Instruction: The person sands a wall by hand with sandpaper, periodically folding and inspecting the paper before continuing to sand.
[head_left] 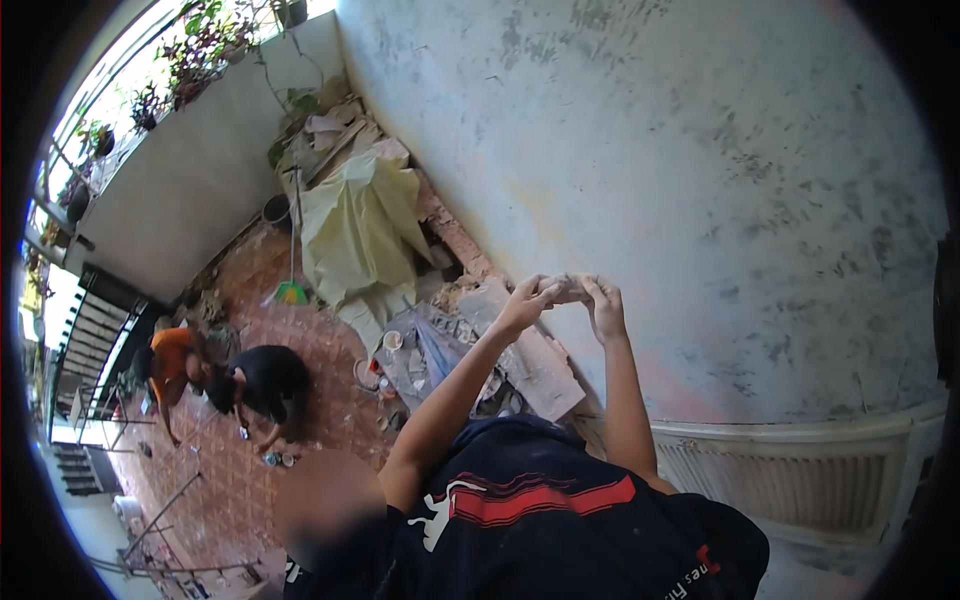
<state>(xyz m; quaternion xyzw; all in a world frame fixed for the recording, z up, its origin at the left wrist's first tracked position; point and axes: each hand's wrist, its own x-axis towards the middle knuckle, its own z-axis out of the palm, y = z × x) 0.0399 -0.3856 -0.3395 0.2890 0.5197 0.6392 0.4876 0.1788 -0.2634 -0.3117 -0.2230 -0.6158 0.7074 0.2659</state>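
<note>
My left hand (pixel 528 302) and my right hand (pixel 603 305) meet in front of the pale, stained wall (pixel 700 200). Whitish dust or paste coats the fingers of both. Between the fingertips is a small whitish object (pixel 570 288), pinched from both sides; its shape is too small to make out. Both arms reach out from a dark shirt (pixel 540 510) with a red stripe.
Two people crouch on the tiled floor at left, one in an orange shirt (pixel 172 355), one in black (pixel 270 380). A yellowish sheet (pixel 360 225) covers rubble beside the wall. Nearby are boards (pixel 540 375), a green broom (pixel 292 293), a bucket (pixel 276 209) and a ribbed panel (pixel 780 485).
</note>
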